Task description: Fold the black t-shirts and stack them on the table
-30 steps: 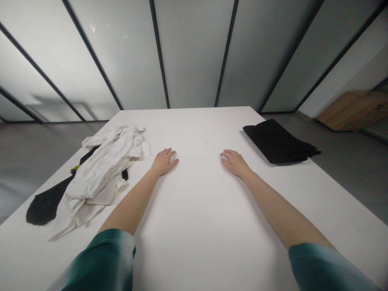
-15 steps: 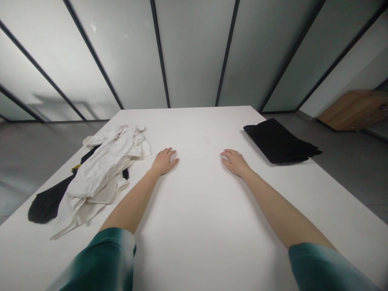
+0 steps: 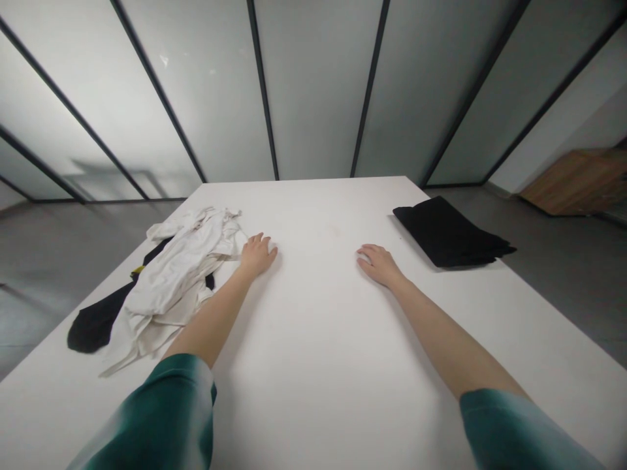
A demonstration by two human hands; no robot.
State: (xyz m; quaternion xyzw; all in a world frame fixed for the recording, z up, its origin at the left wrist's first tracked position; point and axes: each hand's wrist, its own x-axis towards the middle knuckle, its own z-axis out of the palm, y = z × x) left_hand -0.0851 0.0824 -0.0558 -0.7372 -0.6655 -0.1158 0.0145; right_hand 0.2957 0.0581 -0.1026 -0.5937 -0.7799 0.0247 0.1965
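Note:
My left hand (image 3: 258,254) is held low over the white table (image 3: 313,365), fingers apart and nothing in it. Close beside it on the left lies a crumpled heap of white cloth (image 3: 181,264), perhaps a garment. Dark cloth (image 3: 95,324) sticks out from under the heap, with a small yellow patch (image 3: 138,270) on it. Palm down, my right hand (image 3: 378,262) rests on the tabletop with slightly curved, empty fingers. Farther right, apart from that hand, is a flat folded stack of black cloth (image 3: 448,232).
A frosted glass partition (image 3: 313,91) with dark frame bars stands behind the table's far edge. At the right, beyond the table, is a wooden cabinet-like piece (image 3: 573,183) on the grey floor (image 3: 563,261).
My left hand has moved left, up to the white cloth, and seems lifted slightly. My right hand stays where it was. The view has shifted a little to the left.

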